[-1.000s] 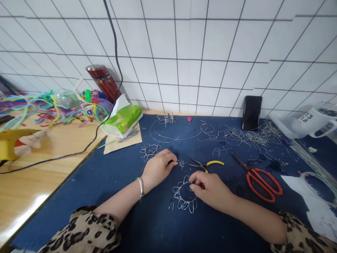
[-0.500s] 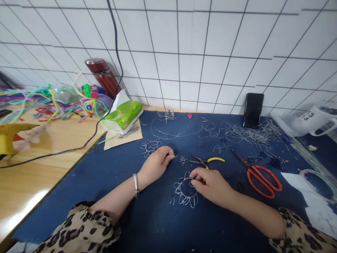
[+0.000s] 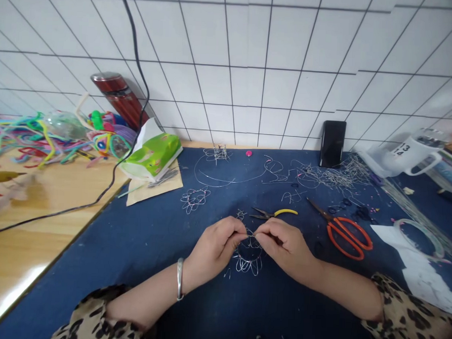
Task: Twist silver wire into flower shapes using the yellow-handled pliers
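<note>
- Where our fingertips (image 3: 240, 236) meet, we pinch the top rim of a wire flower (image 3: 248, 262). Left hand (image 3: 216, 246) and right hand (image 3: 282, 245) are both closed narrow on it, thumbs against forefingers.
- We hold the flower low over the blue mat (image 3: 162, 296), straight in front of us. We cannot tell whether its lower petals touch the mat.
- On our left wrist sits a silver bangle (image 3: 179, 285).
- Just beyond our knuckles lie yellow-handled pliers (image 3: 274, 213) and, beside their tip, a small wire twist (image 3: 241, 214).
- Right of the pliers lie orange scissors (image 3: 347, 235), blades pointing up-left.
- Left of the pliers, well apart from our hands, lies a second flower (image 3: 193, 198).
- Farther back we see wire scraps (image 3: 329, 177), a black phone (image 3: 332, 142) against the tiled wall, a green tissue pack (image 3: 154, 154) and a white mug (image 3: 412, 151).
</note>
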A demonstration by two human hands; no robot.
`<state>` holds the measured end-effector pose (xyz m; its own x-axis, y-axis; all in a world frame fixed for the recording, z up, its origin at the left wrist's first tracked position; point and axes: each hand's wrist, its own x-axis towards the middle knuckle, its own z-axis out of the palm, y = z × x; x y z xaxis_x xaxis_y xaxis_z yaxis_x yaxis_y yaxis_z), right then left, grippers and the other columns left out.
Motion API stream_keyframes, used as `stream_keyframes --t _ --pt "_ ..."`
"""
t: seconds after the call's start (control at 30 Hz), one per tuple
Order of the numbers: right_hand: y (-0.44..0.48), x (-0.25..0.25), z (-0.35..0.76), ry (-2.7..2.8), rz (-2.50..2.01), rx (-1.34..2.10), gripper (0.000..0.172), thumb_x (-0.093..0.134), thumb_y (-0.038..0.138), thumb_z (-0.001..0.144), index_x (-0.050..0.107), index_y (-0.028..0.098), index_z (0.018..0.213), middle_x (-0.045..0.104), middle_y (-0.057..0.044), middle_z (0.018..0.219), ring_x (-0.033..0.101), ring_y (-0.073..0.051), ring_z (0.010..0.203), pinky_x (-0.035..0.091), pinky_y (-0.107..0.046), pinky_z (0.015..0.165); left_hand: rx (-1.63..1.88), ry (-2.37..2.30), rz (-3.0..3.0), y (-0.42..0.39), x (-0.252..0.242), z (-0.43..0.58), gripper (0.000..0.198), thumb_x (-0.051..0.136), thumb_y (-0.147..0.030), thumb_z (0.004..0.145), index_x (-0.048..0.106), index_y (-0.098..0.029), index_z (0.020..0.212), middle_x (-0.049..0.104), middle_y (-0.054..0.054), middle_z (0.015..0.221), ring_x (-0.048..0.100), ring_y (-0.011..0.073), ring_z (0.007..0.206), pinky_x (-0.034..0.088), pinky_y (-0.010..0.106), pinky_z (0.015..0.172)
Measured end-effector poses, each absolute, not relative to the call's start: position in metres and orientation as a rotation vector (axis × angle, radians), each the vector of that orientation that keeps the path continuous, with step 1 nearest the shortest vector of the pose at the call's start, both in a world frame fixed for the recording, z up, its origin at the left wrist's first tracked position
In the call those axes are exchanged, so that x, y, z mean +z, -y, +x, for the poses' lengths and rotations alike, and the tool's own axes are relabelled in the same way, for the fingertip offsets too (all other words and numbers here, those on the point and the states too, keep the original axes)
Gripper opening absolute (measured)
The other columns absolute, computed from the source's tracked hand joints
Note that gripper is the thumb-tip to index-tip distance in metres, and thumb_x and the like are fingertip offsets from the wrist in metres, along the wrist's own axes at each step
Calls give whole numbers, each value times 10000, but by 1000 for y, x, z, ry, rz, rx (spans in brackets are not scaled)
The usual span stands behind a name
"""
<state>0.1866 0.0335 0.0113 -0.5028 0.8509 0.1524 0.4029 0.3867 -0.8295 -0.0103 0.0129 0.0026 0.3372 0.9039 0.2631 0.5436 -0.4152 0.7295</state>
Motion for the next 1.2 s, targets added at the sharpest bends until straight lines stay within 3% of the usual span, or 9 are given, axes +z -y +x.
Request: stream_keyframes --t 0.3,0.53,0.83,1.07,1.2 --pt "-27 18 181 1899 -1130 1385 165 496 311 837 556 192 739 483 35 617 440 -85 555 368 -209 527 863 -1148 2116 -10 3 -8 111 421 -202 892 524 -197 850 589 33 795 548 147 717 433 268 666" --pt "-39 15 188 1840 -1257 1343 152 488 289 826 523 200 708 456 46 575 438 -88 536 368 -215 527 807 -1409 2092 -22 10 -25 135 448 -241 878 569 -191 846 578 35 803 533 156 726 425 270 669" --pt "-41 6 186 2055 -1255 1241 138 503 217 791 548 194 663 508 18 708 473 -86 597 389 -219 563 466 -1393 2222 -19 10 -25 173 496 -290 852 618 -190 781 572 44 791 535 171 726 419 287 655" --pt "-40 3 185 2085 -1236 1302 123 494 178 792 595 196 724 570 9 751 514 -91 635 410 -217 588 413 -1419 2227 -17 4 -24 82 564 -262 799 598 -193 828 574 35 825 539 173 726 418 288 636" --pt "-40 0 185 2103 -1160 1311 137 510 136 766 581 181 657 595 3 791 529 -94 669 418 -219 616 425 -1389 2213 -18 4 -24 66 546 -219 810 590 -189 848 573 34 858 539 168 758 430 285 667"
